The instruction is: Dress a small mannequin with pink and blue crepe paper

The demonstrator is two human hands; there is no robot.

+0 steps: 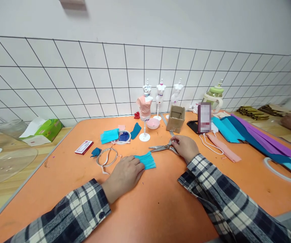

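Fabric work apparently sitting partway. Front dress form (147, 90) is wearing a pink wrap (144, 108); two white forms behind, middle (161, 90) and right (177, 90), are showing no such wrap. By that count, one is looking dressed, or nearly. Turquoise pleated piece (149, 160) is lying on the orange bench (165, 206), near its middle, its folds already in; not yet on any form. Cutting or fixing it seems to be what is left; whether its edges are trimmed, cannot tell.

Left hand (128, 168): fingers lying close together over the piece's left end, holding it against the bench; thumb mostly hidden, so cannot tell if they are pinching.

Right hand (184, 147): fingers narrowing around the handles of the scissors (162, 147), which are resting beyond the piece, blades pointing left and slightly parted.
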